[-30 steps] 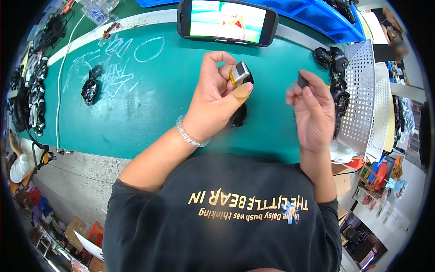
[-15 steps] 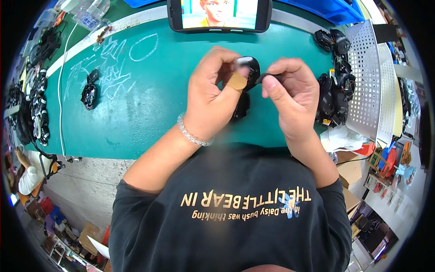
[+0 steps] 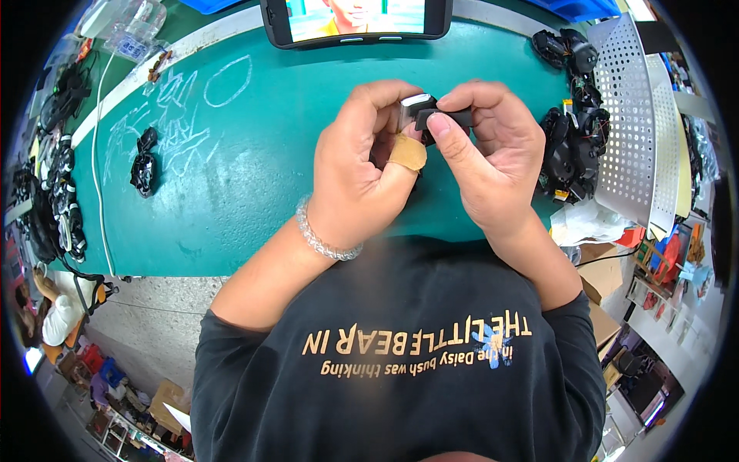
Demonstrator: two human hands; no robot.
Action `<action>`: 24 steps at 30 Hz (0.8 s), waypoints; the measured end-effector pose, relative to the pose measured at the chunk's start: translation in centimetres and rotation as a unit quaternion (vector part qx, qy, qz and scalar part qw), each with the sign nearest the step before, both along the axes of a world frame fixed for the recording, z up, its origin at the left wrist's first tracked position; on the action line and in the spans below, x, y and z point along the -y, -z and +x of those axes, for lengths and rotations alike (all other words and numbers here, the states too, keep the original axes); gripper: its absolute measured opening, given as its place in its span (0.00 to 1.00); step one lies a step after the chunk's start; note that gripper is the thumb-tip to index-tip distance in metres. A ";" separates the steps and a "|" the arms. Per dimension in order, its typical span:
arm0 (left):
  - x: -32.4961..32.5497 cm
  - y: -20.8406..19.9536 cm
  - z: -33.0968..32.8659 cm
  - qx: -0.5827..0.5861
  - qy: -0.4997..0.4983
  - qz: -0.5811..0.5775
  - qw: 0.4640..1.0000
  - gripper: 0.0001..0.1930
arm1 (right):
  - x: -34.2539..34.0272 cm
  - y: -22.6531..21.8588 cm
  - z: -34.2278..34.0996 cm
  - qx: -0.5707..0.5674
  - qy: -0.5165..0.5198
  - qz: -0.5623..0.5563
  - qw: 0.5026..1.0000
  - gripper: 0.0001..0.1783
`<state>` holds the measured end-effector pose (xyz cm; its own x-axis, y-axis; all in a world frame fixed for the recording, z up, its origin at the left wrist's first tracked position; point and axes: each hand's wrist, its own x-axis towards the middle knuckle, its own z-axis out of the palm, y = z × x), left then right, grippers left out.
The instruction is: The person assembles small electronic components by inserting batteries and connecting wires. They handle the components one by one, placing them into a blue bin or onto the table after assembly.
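Left hand (image 3: 356,165): fingertips curl behind a small silver-edged block (image 3: 416,99); thumb and black strip (image 3: 460,117) cover much of it. Right hand (image 3: 499,158) hides part of strip; contact between strip and block, cannot tell. Dark piece (image 3: 419,182) beside left thumb's base: nearly all hidden, kind unclear. Smartphone (image 3: 354,41): upper part cut by top edge. Blue bin (image 3: 573,8), top right: cut likewise. Black plastic housings (image 3: 568,154): overlapping, count uncertain, inner parts too small. Seated person (image 3: 61,319), far left: tiny, soft. Black T-shirt (image 3: 392,408): runs off bottom edge.
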<state>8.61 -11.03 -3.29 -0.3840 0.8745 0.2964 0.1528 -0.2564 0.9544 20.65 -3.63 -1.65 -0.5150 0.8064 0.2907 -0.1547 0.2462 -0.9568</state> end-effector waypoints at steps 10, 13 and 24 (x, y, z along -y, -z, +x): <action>-0.1 0.1 0.0 -0.038 0.008 0.008 0.999 0.14 | -0.4 0.3 0.1 0.015 0.008 0.065 0.998 0.07; -0.1 -0.1 0.1 -0.036 0.007 0.005 0.999 0.14 | -0.4 0.1 0.1 0.011 0.003 0.055 0.998 0.07; 0.1 0.3 -0.1 -0.033 0.035 0.023 0.999 0.14 | -0.1 0.3 0.3 0.017 0.007 0.049 0.999 0.09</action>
<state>8.48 -11.16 -3.60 -0.3002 0.8835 0.3596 0.1957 -0.3120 0.9297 20.90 -3.50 -1.91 -0.5143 0.7821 0.3519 -0.1191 0.3412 -0.9324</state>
